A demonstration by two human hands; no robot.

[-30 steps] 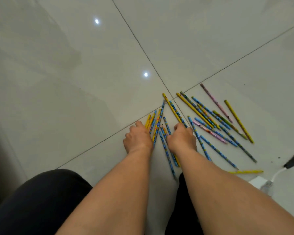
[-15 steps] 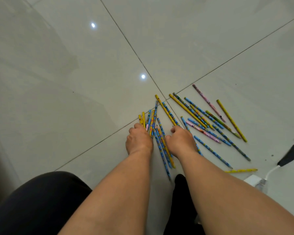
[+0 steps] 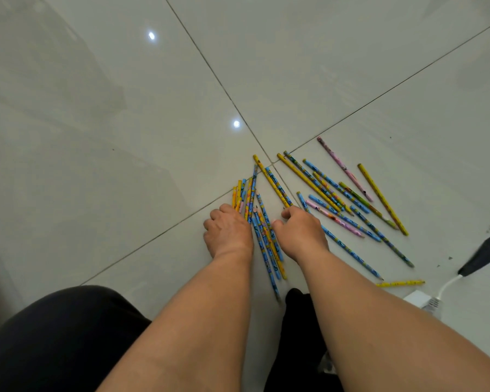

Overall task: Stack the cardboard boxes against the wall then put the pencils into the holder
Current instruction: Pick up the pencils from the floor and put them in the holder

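The fan between the two hands had closed up over the past second: the sheaf of pencils point(image 3: 266, 244) lay narrower and more nearly parallel than it had, raked together on the tiled floor point(image 3: 125, 165). The left hand point(image 3: 228, 230) pressed against the sheaf from nine o'clock and the right hand point(image 3: 300, 233) from three o'clock. The fingers of both were curled down toward the floor. Whether either grip actually closed round a pencil could not be told, since the backs of the hands hid the fingertips.

The scattered pencils point(image 3: 331, 193) lay loose at two o'clock from the right hand, crossing one another, and a lone yellow pencil point(image 3: 399, 283) sat at four o'clock, near a white charger point(image 3: 417, 299). Neither the holder nor any cardboard box was in view.

The pencils looked light, stiff and round (so they would likely roll and slide on the glossy tile). A sheaf would probably be best taken round its middle, with the fingers wrapped snugly. A loose hold near one end would probably let them splay and slip out. The sharpened tips seemed the fragile part.
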